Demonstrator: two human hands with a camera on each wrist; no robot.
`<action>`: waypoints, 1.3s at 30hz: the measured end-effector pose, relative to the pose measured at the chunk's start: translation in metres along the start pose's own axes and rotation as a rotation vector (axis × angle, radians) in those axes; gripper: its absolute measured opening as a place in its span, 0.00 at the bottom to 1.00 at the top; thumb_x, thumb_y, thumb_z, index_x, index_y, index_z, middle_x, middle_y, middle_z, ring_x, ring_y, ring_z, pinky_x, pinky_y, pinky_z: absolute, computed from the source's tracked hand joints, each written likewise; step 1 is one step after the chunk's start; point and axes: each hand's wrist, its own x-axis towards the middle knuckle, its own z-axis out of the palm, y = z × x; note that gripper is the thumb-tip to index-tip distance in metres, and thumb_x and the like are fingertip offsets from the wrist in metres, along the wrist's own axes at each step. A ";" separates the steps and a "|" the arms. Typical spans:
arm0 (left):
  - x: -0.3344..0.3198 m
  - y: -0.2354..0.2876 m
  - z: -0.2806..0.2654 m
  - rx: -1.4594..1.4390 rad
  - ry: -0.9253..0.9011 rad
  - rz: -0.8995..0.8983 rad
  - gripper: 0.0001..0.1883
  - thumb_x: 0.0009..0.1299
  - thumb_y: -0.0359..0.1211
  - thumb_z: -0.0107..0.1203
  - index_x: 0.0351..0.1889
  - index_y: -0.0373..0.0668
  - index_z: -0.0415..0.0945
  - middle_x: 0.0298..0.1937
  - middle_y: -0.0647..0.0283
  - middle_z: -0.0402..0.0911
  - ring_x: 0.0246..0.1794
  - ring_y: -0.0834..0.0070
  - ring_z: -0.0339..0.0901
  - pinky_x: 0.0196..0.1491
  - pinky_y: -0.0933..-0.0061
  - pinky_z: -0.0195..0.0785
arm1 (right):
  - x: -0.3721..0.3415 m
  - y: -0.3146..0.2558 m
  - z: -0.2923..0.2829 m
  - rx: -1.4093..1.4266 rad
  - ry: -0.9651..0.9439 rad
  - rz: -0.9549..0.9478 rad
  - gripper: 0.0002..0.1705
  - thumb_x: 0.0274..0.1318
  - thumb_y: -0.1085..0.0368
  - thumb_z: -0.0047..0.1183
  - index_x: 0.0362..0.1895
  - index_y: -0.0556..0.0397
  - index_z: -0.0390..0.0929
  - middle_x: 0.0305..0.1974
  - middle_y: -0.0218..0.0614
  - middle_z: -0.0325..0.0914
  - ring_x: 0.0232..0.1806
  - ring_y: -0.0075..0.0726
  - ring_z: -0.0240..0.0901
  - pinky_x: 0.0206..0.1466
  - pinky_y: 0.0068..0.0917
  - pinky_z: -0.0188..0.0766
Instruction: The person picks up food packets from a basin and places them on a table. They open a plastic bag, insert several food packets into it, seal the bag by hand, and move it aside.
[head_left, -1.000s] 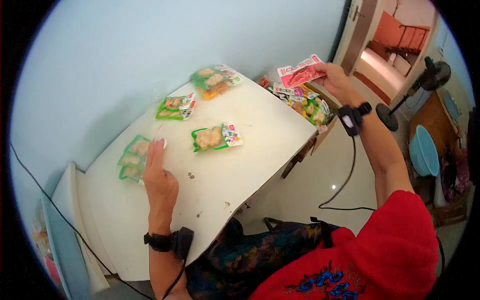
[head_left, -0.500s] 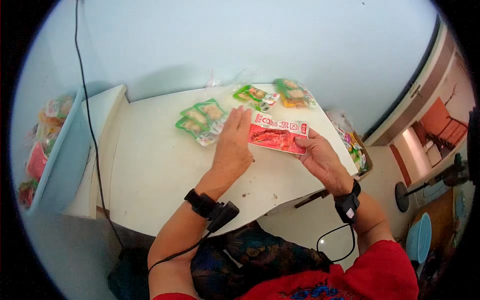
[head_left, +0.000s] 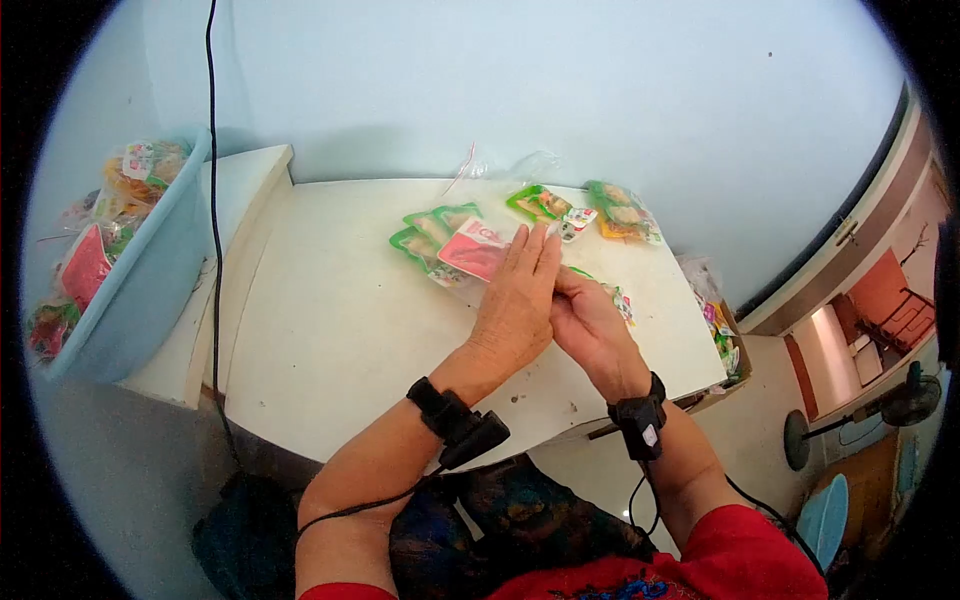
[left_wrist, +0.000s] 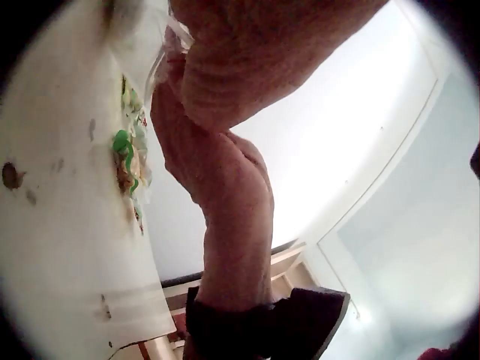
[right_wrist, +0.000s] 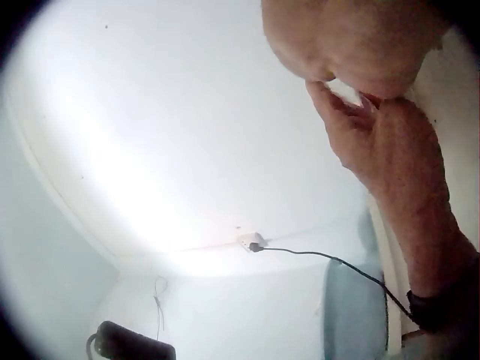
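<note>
A thin clear plastic bag (head_left: 540, 165) lies at the middle of the white table, with several green-edged food packets (head_left: 412, 245) inside it. My left hand (head_left: 508, 318) pinches the bag near its mouth, fingers straight and together on top, thumb hidden in the head view. A red-and-white food packet (head_left: 472, 255) lies over the green ones, its right end covered by my left hand. Close behind that hand, my right hand (head_left: 597, 328) holds the red packet's covered end. Another green-edged packet (head_left: 618, 298) lies partly hidden behind my right hand.
Farther back lie a green packet (head_left: 540, 202) and a small pile of packets (head_left: 622, 210). A blue basin (head_left: 165, 275) filled with packets stands at left, beside a hanging black cable (head_left: 214, 220). A cardboard box (head_left: 741, 375) of packets sits by the table's right edge.
My right hand has carried the red packet from above the box leftward to the bag, and the packet now overlaps the green ones. The head view has turned left.
</note>
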 end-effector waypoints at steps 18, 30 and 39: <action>0.002 -0.007 0.004 -0.066 0.011 -0.014 0.38 0.58 0.23 0.55 0.69 0.30 0.54 0.70 0.36 0.57 0.71 0.39 0.53 0.73 0.50 0.47 | -0.001 0.005 -0.010 -1.126 -0.296 -0.369 0.27 0.64 0.61 0.47 0.64 0.60 0.64 0.63 0.41 0.66 0.64 0.39 0.62 0.68 0.31 0.57; 0.005 -0.015 0.000 -0.101 -0.003 -0.006 0.39 0.54 0.23 0.59 0.67 0.33 0.59 0.69 0.37 0.59 0.71 0.40 0.55 0.71 0.52 0.52 | 0.031 0.008 -0.015 -0.936 -0.380 -0.324 0.23 0.66 0.66 0.45 0.64 0.54 0.65 0.60 0.38 0.70 0.60 0.35 0.68 0.63 0.31 0.65; 0.006 -0.001 -0.017 -0.034 -0.070 -0.013 0.32 0.53 0.13 0.45 0.62 0.32 0.64 0.65 0.42 0.64 0.67 0.44 0.61 0.66 0.55 0.60 | 0.016 -0.044 -0.006 -1.138 0.017 -0.064 0.19 0.58 0.65 0.57 0.52 0.60 0.74 0.40 0.40 0.80 0.41 0.33 0.77 0.41 0.30 0.76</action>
